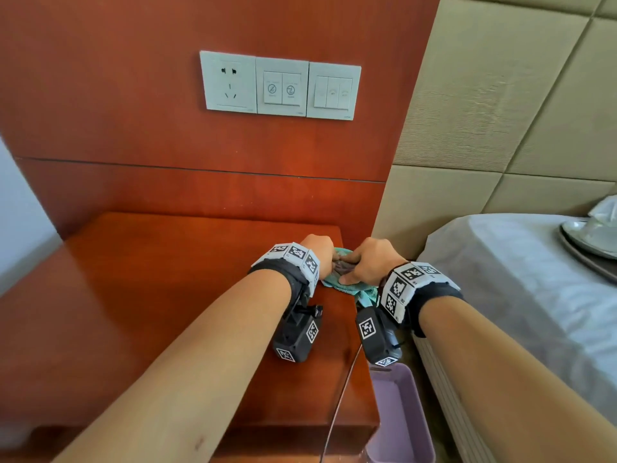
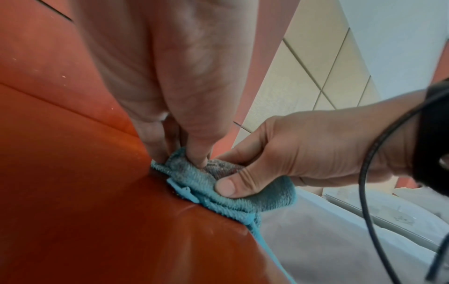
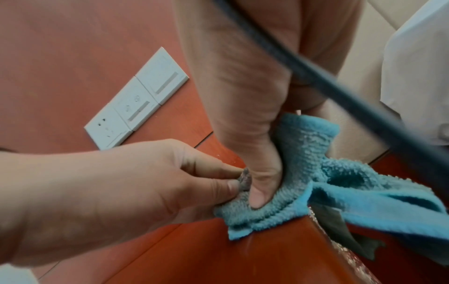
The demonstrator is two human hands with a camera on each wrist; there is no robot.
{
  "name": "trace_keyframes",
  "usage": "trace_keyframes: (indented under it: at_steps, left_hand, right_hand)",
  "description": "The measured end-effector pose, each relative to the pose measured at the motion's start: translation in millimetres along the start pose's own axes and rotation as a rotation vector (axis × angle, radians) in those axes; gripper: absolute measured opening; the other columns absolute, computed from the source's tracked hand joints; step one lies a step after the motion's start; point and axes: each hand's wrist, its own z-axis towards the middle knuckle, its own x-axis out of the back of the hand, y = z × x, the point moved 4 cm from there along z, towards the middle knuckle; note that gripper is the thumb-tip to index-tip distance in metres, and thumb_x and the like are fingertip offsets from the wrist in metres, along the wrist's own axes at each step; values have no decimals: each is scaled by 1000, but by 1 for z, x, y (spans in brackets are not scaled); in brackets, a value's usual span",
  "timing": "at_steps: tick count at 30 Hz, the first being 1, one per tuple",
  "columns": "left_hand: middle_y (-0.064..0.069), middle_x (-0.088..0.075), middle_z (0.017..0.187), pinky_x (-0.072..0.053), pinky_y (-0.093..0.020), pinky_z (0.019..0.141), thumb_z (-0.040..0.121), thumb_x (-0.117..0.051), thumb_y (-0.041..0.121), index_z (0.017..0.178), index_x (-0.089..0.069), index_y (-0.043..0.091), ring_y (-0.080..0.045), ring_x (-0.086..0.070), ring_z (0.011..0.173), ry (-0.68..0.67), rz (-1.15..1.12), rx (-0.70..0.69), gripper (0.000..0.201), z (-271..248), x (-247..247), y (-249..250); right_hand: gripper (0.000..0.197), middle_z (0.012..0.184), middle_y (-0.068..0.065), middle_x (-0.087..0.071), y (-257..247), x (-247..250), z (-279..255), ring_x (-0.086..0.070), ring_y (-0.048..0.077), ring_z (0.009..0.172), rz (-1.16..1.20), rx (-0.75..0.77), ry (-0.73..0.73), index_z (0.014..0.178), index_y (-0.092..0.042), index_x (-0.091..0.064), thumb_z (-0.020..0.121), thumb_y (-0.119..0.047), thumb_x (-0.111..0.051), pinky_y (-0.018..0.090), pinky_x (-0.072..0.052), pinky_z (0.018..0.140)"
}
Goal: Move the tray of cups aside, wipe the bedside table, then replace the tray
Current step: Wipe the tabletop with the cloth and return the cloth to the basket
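At the tabletop's (image 1: 140,295) right rear corner, both forearms reach forward. Left hand (image 1: 319,250) pinches the teal cloth (image 1: 337,285) in a curled grip; right hand (image 1: 372,262) clamps it under its thumb. Tray of cups (image 1: 587,243) sits on the bed (image 1: 521,279). Switch labels are unreadable.

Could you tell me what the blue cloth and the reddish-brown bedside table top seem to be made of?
The blue cloth looks like looped terry or microfibre: its ribbed, fuzzy pile shows. The reddish-brown bedside table top looks like glossy varnished wood or wood-look veneer: it reflects light and shows faint grain. Which one, I cannot tell.
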Motion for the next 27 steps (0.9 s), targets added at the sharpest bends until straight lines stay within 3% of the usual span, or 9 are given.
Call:
trace_keyframes:
  at_steps: [6,11,16,20,23,25,27]
  left_hand:
    - [-6,-68,122,-53,-32,90,95,-53,24,127,-64,18,-28,-65,108,41,-43,-36,35,-74,-16,10]
    - [-10,-69,117,-51,-30,79,95,-53,23,124,-65,16,-30,-65,104,59,-48,-72,32,-135,-28,25]
    - [-9,-68,120,-54,-34,86,94,-52,20,128,-64,18,-30,-65,105,59,-63,-120,36,-184,-37,32]
    - [-8,-71,96,-48,-31,68,88,-53,20,113,-72,14,-28,-65,85,46,-84,-125,32,-209,-40,21]
    - [-5,-59,74,-38,-30,57,83,-56,22,94,-74,10,-22,-51,64,13,-114,-86,24,-222,-40,4]
    - [-5,-54,69,-32,-29,52,76,-61,21,75,-67,15,-20,-42,58,-14,-131,-43,9,-229,-39,-10]
    - [-3,-48,61,-28,-27,49,69,-66,21,66,-63,13,-18,-36,52,-23,-134,-9,10,-238,-35,-27]
  right_hand:
    - [48,105,2,-69,-17,-19,-69,-62,17,98,-53,-8,29,118,-22,-71,76,-45,-75,30,-54,88]
    - [50,108,4,-69,-26,-37,-131,-62,18,101,-39,-3,66,122,-20,-69,78,-44,-74,28,-53,87]
    - [51,110,3,-70,-37,-49,-178,-63,19,103,-42,12,97,123,-24,-68,77,-46,-73,29,-52,90]
    - [49,104,1,-72,-53,-57,-193,-64,16,99,-13,28,116,117,-27,-71,73,-48,-76,26,-51,86]
    - [54,104,-3,-73,-70,-64,-195,-64,13,100,8,50,96,117,-31,-71,67,-49,-80,27,-51,89]
    - [54,101,-4,-74,-85,-66,-193,-64,12,98,15,73,89,115,-32,-72,64,-49,-82,26,-51,87]
    - [52,93,-5,-74,-106,-67,-189,-64,11,92,21,100,94,110,-31,-74,62,-49,-84,24,-51,81]
